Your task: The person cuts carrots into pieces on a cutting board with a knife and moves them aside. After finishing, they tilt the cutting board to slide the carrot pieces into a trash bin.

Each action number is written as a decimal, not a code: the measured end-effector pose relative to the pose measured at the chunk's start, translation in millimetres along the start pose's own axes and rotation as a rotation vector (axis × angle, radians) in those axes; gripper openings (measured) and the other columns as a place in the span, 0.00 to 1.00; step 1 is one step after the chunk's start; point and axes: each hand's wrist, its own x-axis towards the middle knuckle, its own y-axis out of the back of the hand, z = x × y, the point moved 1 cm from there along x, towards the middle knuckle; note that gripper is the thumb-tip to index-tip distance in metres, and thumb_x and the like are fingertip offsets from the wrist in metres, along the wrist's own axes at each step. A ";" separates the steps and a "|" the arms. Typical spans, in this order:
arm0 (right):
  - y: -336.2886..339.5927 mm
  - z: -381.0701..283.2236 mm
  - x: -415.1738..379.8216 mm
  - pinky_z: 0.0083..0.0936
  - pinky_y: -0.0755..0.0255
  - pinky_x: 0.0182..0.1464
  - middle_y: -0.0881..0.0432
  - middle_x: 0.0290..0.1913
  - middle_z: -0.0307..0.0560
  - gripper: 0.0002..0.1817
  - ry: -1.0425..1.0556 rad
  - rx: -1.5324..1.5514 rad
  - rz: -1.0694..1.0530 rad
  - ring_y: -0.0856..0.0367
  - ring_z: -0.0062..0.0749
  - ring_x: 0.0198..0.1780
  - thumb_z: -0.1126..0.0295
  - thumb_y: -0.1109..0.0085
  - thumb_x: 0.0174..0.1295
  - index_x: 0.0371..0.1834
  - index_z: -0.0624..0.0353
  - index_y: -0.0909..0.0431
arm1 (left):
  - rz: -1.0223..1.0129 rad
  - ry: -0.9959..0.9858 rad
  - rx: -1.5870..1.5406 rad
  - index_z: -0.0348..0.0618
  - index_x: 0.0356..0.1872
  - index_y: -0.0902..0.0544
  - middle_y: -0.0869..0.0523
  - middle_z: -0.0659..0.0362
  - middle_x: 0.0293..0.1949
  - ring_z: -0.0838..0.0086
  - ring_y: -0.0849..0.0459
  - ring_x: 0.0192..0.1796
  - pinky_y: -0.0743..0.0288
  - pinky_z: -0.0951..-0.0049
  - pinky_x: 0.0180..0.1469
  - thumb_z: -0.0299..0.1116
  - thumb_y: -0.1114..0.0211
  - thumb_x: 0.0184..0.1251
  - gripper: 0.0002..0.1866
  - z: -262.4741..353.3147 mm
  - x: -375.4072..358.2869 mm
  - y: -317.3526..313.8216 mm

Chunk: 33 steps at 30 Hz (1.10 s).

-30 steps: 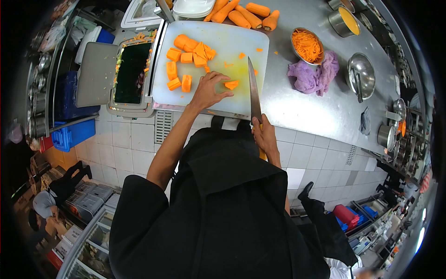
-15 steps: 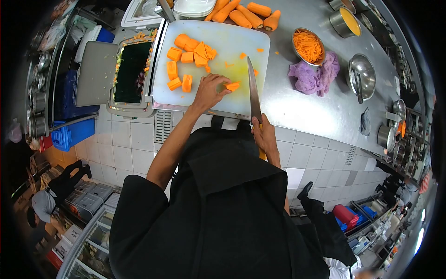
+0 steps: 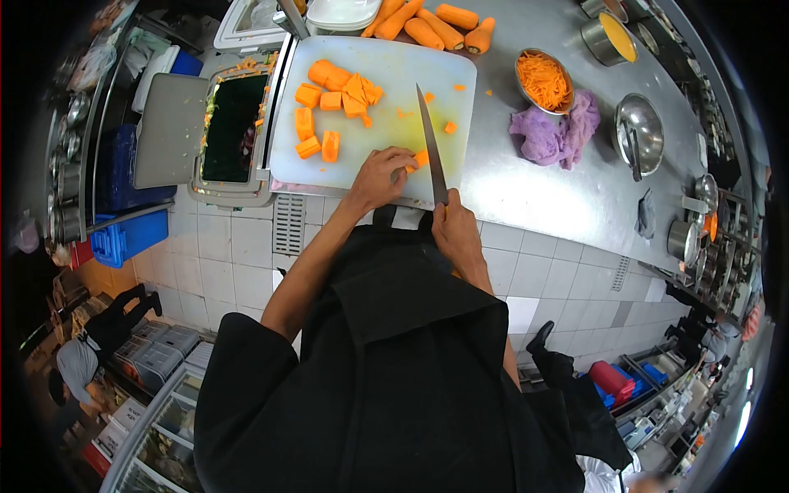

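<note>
In the head view's upper centre, I see the left hand [image 3: 382, 177], its fingers curled closed around a small orange carrot chunk [image 3: 422, 158]. It pokes out rightward, beside the long steel knife [image 3: 432, 152]; I cannot tell its long axis. The right hand [image 3: 458, 234], farther off, grips the knife.

Tight left, roomier right

From here I see orange chunks [image 3: 330, 101] crowding the left of the cutting board [image 3: 436, 62], and the knife [image 3: 431, 146] barring sideways passage. Beyond its tip, bare board opens. To the right, the surface [image 3: 501, 189] lies free up to the purple cloth [image 3: 542, 141] and shreds bowl [image 3: 544, 81].
</note>
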 end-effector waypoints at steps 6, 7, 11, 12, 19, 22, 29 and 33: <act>1.7 1.1 -2.0 0.59 0.26 0.36 0.19 0.26 0.73 0.08 -0.005 0.013 -0.010 0.18 0.74 0.33 0.73 0.49 0.75 0.45 0.69 0.34 | 0.079 0.053 0.002 0.45 0.45 0.16 0.10 0.57 0.50 0.60 0.14 0.54 0.24 0.61 0.59 0.31 0.24 0.62 0.12 7.3 3.3 -1.3; 3.3 0.3 -2.3 0.59 0.25 0.36 0.19 0.27 0.73 0.08 -0.018 0.022 -0.029 0.18 0.74 0.33 0.73 0.50 0.75 0.45 0.69 0.34 | 0.108 0.104 -0.032 0.44 0.45 0.16 0.10 0.56 0.48 0.59 0.13 0.52 0.22 0.61 0.57 0.33 0.23 0.61 0.14 1.8 6.2 -3.5; -3.5 4.3 -2.4 0.59 0.24 0.37 0.18 0.30 0.72 0.09 -0.011 -0.042 -0.033 0.17 0.73 0.33 0.72 0.50 0.75 0.44 0.68 0.34 | 0.197 0.237 -0.175 0.40 0.47 0.17 0.11 0.53 0.41 0.58 0.10 0.45 0.16 0.62 0.51 0.29 0.22 0.58 0.17 3.7 14.8 -3.5; -5.5 4.6 -1.6 0.59 0.24 0.37 0.18 0.30 0.72 0.09 -0.013 -0.042 -0.029 0.17 0.73 0.33 0.72 0.50 0.75 0.44 0.68 0.34 | 0.194 0.234 -0.177 0.40 0.47 0.17 0.11 0.53 0.41 0.58 0.10 0.45 0.16 0.62 0.51 0.29 0.22 0.58 0.17 2.1 16.3 -4.1; -22.4 6.9 3.1 0.59 0.21 0.37 0.18 0.31 0.73 0.07 0.061 -0.094 -0.003 0.16 0.73 0.34 0.73 0.50 0.75 0.44 0.67 0.34 | 0.171 0.153 -0.101 0.43 0.45 0.15 0.12 0.54 0.42 0.60 0.11 0.44 0.16 0.64 0.50 0.26 0.24 0.58 0.14 0.0 17.4 -2.8; -27.8 8.2 5.3 0.59 0.21 0.36 0.18 0.31 0.73 0.07 0.076 -0.102 0.008 0.17 0.73 0.33 0.73 0.50 0.75 0.45 0.67 0.34 | 0.181 0.071 -0.077 0.44 0.44 0.14 0.13 0.54 0.42 0.59 0.12 0.45 0.16 0.63 0.49 0.25 0.26 0.57 0.13 -2.2 16.5 -2.2; -28.6 3.5 4.0 0.56 0.20 0.34 0.19 0.29 0.69 0.06 0.083 -0.181 0.047 0.17 0.71 0.31 0.73 0.51 0.75 0.44 0.66 0.34 | 0.138 0.033 -0.077 0.44 0.44 0.14 0.15 0.55 0.42 0.59 0.13 0.45 0.16 0.63 0.48 0.24 0.27 0.54 0.14 -6.0 18.5 -0.9; -24.6 -1.1 2.5 0.55 0.20 0.33 0.19 0.29 0.69 0.06 0.066 -0.194 0.022 0.16 0.70 0.31 0.74 0.51 0.75 0.44 0.66 0.34 | 0.137 -0.004 -0.090 0.44 0.45 0.15 0.16 0.55 0.42 0.58 0.13 0.45 0.16 0.64 0.47 0.24 0.27 0.54 0.15 -9.8 20.7 -2.8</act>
